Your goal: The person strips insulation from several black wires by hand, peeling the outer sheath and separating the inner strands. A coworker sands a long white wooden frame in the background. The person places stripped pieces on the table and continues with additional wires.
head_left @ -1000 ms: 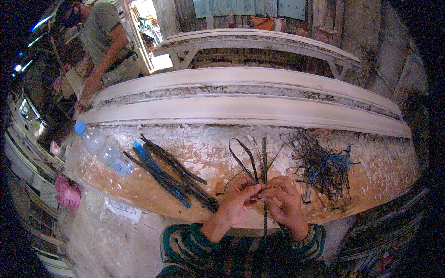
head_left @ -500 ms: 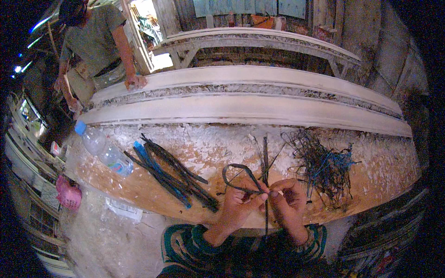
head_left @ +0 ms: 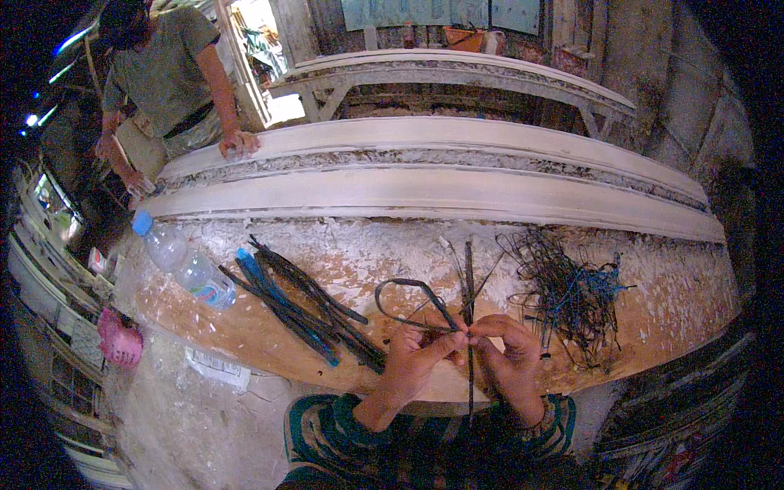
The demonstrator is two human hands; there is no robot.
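Note:
Close to the table's near edge, my left hand [head_left: 414,358] and my right hand [head_left: 508,351] meet fingertip to fingertip. Both pinch thin black strips where they cross. One black strip [head_left: 418,283] bends into an open loop on the left, above my left fingers. A narrow upright bundle of black strips [head_left: 469,282] passes between the hands, its lower end hanging below them. Fingers hide the crossing itself, so I cannot tell whether it is knotted. To the left lie bundled black and blue strips [head_left: 306,306]; right of my right hand spreads a tangled heap of thin black and blue strands [head_left: 576,298].
A clear plastic bottle with a blue cap [head_left: 184,261] lies on the wooden table [head_left: 286,358] at left. Long white mouldings [head_left: 425,189] run across beyond the strips. Another person [head_left: 171,73] stands far left, one hand on a moulding. A pink container [head_left: 120,339] sits lower left.
The loop of black strip has shifted left and opened wider as my left hand moved slightly. My right hand stays at the crossing. The other person's left-side hand has moved a little.

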